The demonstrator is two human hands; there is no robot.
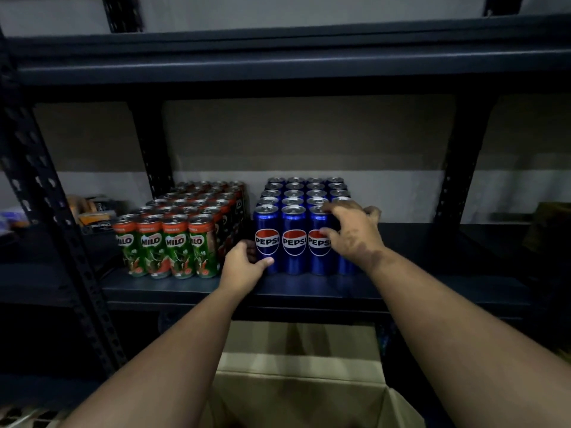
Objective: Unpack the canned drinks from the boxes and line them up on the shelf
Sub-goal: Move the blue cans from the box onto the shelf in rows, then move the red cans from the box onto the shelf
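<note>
I've got a dark metal shelf [309, 287] filling the view, uprights on both sides. An open cardboard box [296, 393] sits below its front edge, between my forearms. On the shelf, a block of blue Pepsi cans [295, 239] stands upright in rows of four, running to the back wall. Just beside it on the left is a block of green Milo cans [173, 242], also upright, in tight rows, with a narrow gap between the two blocks. A small dark carton [99, 225] sits further left, blurred. My right hand [355, 230] is at the front right corner of the Pepsi block, fingers spread over the can tops, thumb on the third can's label; grip curled on the hidden fourth front can. My left hand [244, 267] is at the front left can [268, 239], thumb across its lower front, grip wrapped round it
</note>
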